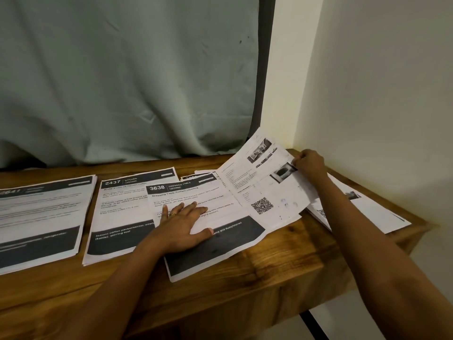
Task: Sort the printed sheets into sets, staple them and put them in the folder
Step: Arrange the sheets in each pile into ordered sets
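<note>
Several piles of printed sheets [46,217] across the tabletop [282,261] — pinning sheet 3638 [220,249] flat with spread left hand [182,225], likely against sliding; pinching a lifted page [259,182], far right, with right hand [309,165].

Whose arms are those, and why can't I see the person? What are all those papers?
There is no machine here, just a person. A small camera sits on their head and looks down, so you see only their two arms, as if through their eyes. In front is a wooden table with piles of printed paper: one pile marked 2437 and another pile at the far left. The left hand lies flat on the sheet numbered 3638, holding it down. The right hand pinches the edge of a sheet with photos and a square code, which is tilted up. Behind hangs a pale curtain. The job is sorting the papers into sets.
</note>
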